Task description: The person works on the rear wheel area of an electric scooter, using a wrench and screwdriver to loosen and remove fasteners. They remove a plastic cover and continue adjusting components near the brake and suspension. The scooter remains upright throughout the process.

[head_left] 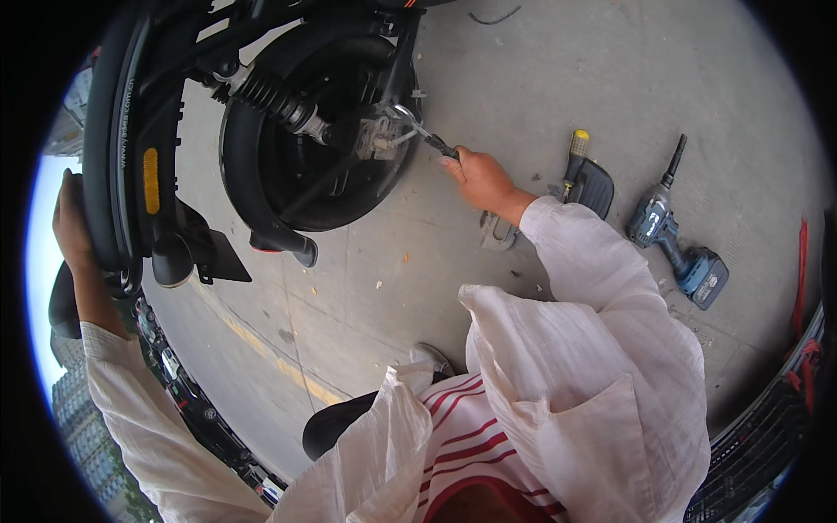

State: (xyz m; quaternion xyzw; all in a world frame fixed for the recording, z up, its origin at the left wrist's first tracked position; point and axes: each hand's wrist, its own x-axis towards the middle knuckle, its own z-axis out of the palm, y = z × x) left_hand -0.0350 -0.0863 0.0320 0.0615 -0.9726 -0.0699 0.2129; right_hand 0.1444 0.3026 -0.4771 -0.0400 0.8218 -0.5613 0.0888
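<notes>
In my right hand [488,181] is a wrench [438,143] with a dark handle, my fingers wrapped round it. The wrench's silver head reaches the hub area of the black wheel [235,166] of an electric scooter; blur hides exactly what it touches there. A pale cable or hose [401,139] shows at the hub. My left hand [71,222] lies along the scooter's black seat [109,174], its fingers partly hidden by the seat. A shock absorber [277,103] with a dark spring runs toward the wheel.
On the concrete floor [366,288] to the right lie a blue cordless impact wrench [667,231] with a long socket, a yellow-handled screwdriver [576,155] and a dark plastic part [592,187]. Below the seat sticks out a black footrest-like part [174,260]. My shoe [429,356] stands nearby.
</notes>
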